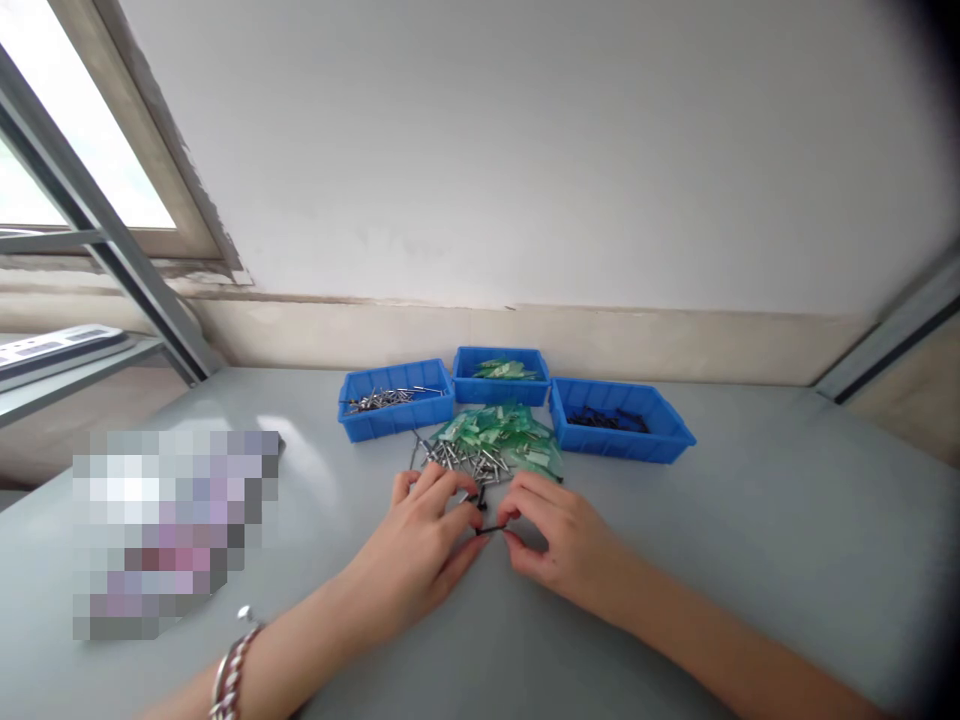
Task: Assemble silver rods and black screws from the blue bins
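Between the fingertips of both hands is a thin black rod (492,530), held level just above the grey table. My left hand (416,540) is closed in a pinch on its left end, and my right hand (559,535) pinches the right end. Another small black piece (482,497) lies beyond the left fingertips, partly hidden by them. Just past the hands, silver metal pins (484,466) lie in a loose heap. Small green plastic packets (501,428) are piled against the heap's far side.
Three blue bins stand behind the heap. The left bin (401,418) holds silver pins, the middle bin (500,388) green packets, and the right bin (626,442) dark pieces. A blurred-out object (176,535) lies at the left on the grey table (765,520). A wall rises behind.
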The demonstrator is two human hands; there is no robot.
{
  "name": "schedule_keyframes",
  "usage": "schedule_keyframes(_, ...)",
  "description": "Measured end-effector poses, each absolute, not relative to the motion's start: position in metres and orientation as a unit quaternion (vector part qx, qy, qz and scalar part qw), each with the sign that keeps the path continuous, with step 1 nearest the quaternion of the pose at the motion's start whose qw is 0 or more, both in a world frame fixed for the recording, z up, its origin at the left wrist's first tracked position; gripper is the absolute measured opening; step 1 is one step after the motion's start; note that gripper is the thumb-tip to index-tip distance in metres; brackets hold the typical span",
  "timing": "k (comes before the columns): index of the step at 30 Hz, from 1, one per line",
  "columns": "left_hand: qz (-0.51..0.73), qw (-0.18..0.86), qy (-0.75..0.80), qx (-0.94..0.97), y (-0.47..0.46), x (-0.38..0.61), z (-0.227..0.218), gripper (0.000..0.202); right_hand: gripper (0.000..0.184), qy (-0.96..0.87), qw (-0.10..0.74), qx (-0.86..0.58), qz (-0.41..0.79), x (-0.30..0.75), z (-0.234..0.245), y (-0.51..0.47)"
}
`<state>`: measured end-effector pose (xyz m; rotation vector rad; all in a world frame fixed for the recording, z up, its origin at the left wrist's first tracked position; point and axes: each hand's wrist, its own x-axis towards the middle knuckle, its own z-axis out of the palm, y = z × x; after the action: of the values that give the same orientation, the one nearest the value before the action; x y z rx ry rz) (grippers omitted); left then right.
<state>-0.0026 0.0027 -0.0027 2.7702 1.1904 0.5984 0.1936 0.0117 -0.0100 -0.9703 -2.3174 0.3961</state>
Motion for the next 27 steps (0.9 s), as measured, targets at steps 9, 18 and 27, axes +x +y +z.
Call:
schedule_keyframes(9, 0.215, 0.023, 0.377, 0.901, 0.0033, -0.0042, 0.0009, 0.009, 0.018, -0.875, 0.213, -0.397, 0.178, 0.197, -0.0058, 0.0113)
schedule_keyframes(18, 0.249, 0.019, 0.349, 0.903, 0.002, -0.0039, -0.0006, 0.011, 0.02, -0.884, 0.211, -0.377, 0.178, 0.1968, -0.0108, 0.0121)
schedule_keyframes(27, 0.254, 0.02, 0.384, 0.888, 0.0052, -0.0062, 0.002, 0.009, 0.019, -0.895, 0.251, -0.349, 0.118, 0.1965, -0.0068, 0.012)
